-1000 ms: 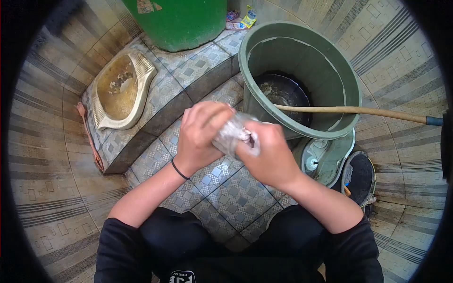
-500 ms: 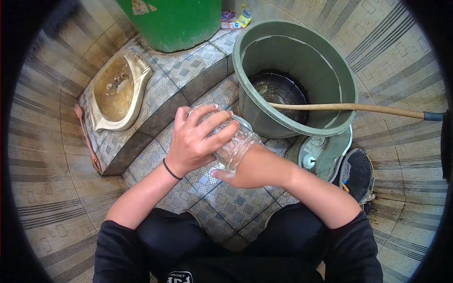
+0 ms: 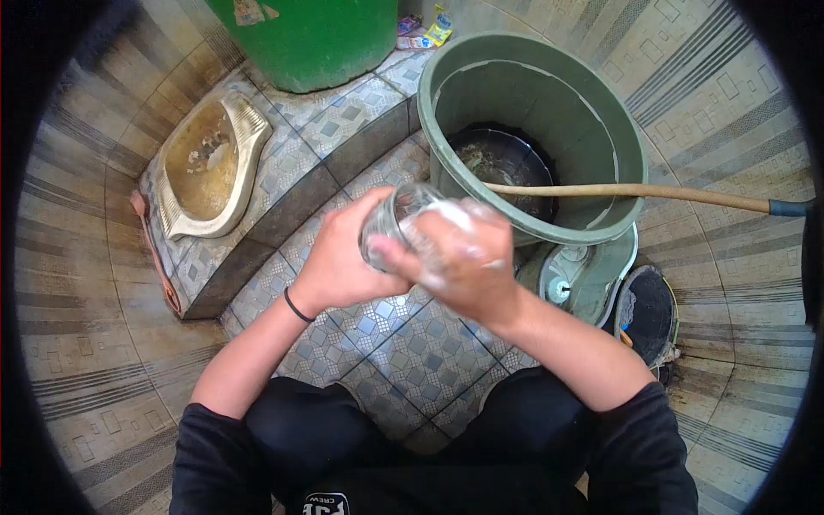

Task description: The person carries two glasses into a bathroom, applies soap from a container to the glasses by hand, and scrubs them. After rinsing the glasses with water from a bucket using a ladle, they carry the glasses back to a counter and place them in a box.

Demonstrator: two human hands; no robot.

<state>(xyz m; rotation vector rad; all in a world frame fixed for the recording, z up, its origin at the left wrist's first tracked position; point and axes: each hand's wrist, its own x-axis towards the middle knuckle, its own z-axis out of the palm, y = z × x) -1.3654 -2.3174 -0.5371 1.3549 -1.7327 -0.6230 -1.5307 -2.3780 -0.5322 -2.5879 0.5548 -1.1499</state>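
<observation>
A clear glass jar (image 3: 386,225) is held tilted over the tiled floor, between my two hands. My left hand (image 3: 342,257), a black band on its wrist, wraps around its left side. Against the jar's right side is my right hand (image 3: 468,257), fingers curled and thumb across the glass. White foam coats the right fingers, which are slightly blurred by motion. Part of the jar is hidden behind the hands.
A large grey-green tub (image 3: 532,94) with dark water and a hose (image 3: 669,193) stands at right. Below it are a pale basin (image 3: 592,283) and a black bucket (image 3: 648,313). A squat toilet (image 3: 245,189) and green barrel (image 3: 309,43) occupy the raised ledge (image 3: 335,129).
My right hand has come out of the jar's mouth and now grips its outside, with foam showing on the fingers. The jar has turned and shifted slightly left in my left hand.
</observation>
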